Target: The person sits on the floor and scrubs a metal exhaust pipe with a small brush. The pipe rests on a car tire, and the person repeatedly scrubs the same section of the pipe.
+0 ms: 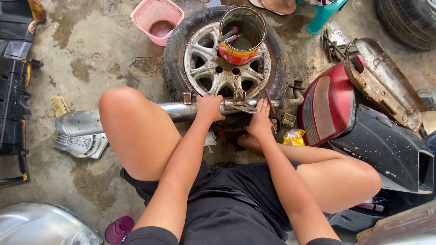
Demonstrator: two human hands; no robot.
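Observation:
A long chrome exhaust pipe lies across the near edge of a car wheel with an alloy rim that lies flat on the concrete. My left hand grips the pipe near its middle. My right hand rests on the pipe's thin end, fingers out straight beside a metal bracket and a thin rod. A red and yellow tin can with tools inside stands on the rim. My knees rise on either side of my arms.
A pink basket sits behind the wheel. A red tail-light cover, a rusty guard and a dark fairing lie to the right. Black panels line the left edge. A brush, a yellow packet, another person's foot.

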